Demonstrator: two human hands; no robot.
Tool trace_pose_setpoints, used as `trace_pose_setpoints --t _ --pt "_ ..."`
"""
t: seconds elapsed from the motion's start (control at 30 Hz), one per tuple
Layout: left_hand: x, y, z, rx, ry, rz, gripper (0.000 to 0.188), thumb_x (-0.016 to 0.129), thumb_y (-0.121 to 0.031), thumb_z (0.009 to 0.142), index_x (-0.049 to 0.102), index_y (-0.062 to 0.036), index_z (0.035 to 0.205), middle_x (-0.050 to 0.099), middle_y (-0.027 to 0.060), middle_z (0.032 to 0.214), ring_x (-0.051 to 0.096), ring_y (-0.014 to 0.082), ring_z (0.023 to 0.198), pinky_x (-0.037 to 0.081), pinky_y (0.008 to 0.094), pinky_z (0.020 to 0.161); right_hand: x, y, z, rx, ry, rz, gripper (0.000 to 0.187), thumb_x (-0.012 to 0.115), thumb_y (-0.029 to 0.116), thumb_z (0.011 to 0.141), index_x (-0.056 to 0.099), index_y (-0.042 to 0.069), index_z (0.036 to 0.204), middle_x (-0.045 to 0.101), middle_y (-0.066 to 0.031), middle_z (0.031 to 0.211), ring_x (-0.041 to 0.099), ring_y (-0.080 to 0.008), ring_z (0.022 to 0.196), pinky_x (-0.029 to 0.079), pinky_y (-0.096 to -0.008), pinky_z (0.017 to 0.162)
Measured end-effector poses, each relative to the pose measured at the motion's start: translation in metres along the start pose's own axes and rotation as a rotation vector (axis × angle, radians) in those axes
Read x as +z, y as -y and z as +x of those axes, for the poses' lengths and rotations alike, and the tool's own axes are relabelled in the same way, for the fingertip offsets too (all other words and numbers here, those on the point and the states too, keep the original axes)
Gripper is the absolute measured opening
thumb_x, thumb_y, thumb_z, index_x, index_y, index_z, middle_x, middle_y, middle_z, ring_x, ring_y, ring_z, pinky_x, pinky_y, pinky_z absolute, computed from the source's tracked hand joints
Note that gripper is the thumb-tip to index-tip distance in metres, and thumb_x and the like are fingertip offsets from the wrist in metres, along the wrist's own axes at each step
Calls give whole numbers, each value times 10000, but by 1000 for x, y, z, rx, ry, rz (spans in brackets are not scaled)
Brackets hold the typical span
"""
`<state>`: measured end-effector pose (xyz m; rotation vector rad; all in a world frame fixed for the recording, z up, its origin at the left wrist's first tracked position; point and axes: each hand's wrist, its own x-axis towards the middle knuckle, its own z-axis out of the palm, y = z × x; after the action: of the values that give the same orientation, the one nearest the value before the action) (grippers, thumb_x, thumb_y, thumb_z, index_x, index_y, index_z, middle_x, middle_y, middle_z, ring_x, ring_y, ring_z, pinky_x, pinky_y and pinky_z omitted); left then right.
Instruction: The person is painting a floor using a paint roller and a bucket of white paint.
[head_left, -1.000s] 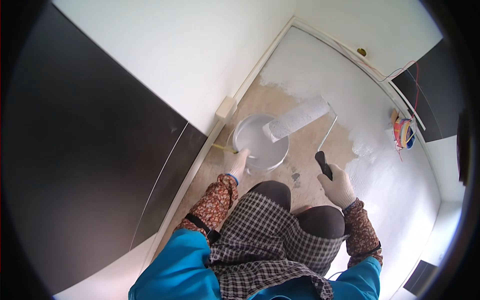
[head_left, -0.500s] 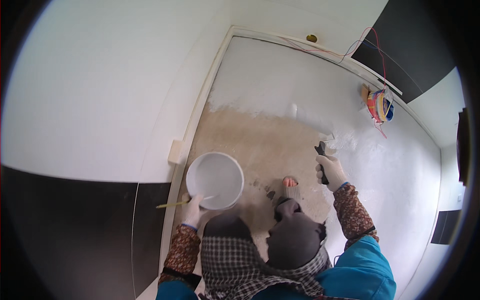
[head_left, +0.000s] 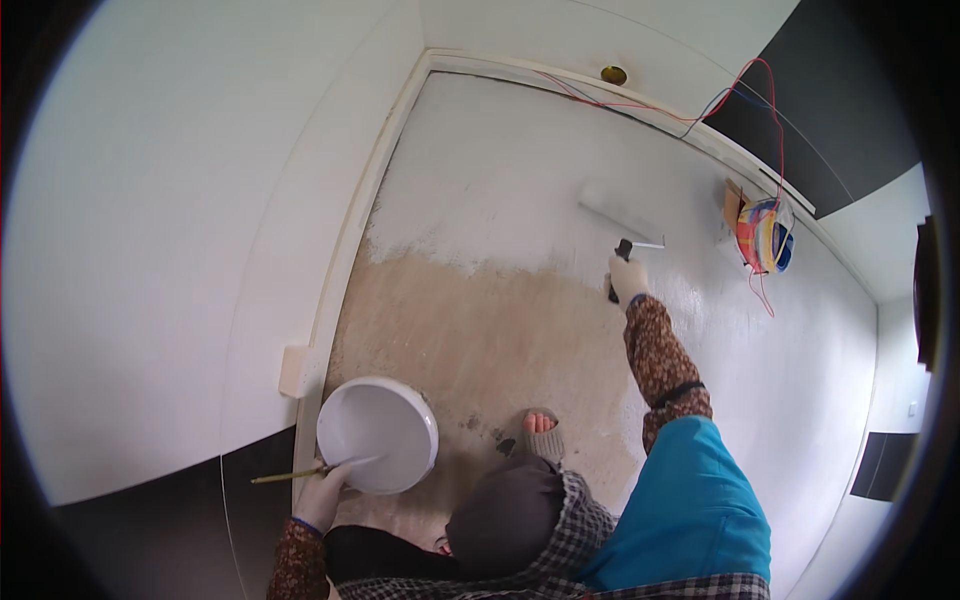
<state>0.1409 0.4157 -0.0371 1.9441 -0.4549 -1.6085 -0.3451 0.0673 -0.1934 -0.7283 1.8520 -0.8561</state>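
My right hand [head_left: 629, 279], in a white glove, is closed round the black handle of a paint roller [head_left: 622, 216]. The roller's white sleeve, blurred by motion, lies against the pale-coated floor [head_left: 500, 160] ahead of me. At lower left my gloved left hand [head_left: 320, 498] is closed at the near rim of a white bucket [head_left: 428, 442]. The bucket tilts towards me, with white coating visible inside. A thin yellowish stick [head_left: 285, 477] crosses the rim at this hand, its whitened end reaching into the bucket. Whether the fingers pinch the stick too is partly hidden.
Bare brownish floor [head_left: 460, 330] lies between the bucket and the coated area. A colourful bag-like bundle [head_left: 764, 236] with red and blue wires [head_left: 690, 115] stands at the far right by the wall. A box [head_left: 293, 371] sits on the left wall. My foot [head_left: 541, 428] rests on bare floor.
My right hand has pushed the roller forward and slightly left over the floor. In the picture, the bucket and left hand appear lower and further left as the view shifts.
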Motion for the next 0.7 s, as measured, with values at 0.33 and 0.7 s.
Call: trace_pose_setpoints --t 0.33,0.7 --pt "3 -16 8 -89 -67 151 504 586 -172 874 494 125 1271 587 204 1197 628 266 1057 572 352 831 -12 43 115 -215 13 -709 279 542 227 897 579 -49 900 605 -123 656 610 -249 532 461 -406 466" --pt "15 -6 5 -104 -27 -17 540 645 -196 835 501 135 1237 622 196 1139 669 257 941 554 340 788 -130 -60 -165 -57 164 -940 359 489 302 957 510 -15 1124 636 -246 774 654 -405 690 505 -491 614"
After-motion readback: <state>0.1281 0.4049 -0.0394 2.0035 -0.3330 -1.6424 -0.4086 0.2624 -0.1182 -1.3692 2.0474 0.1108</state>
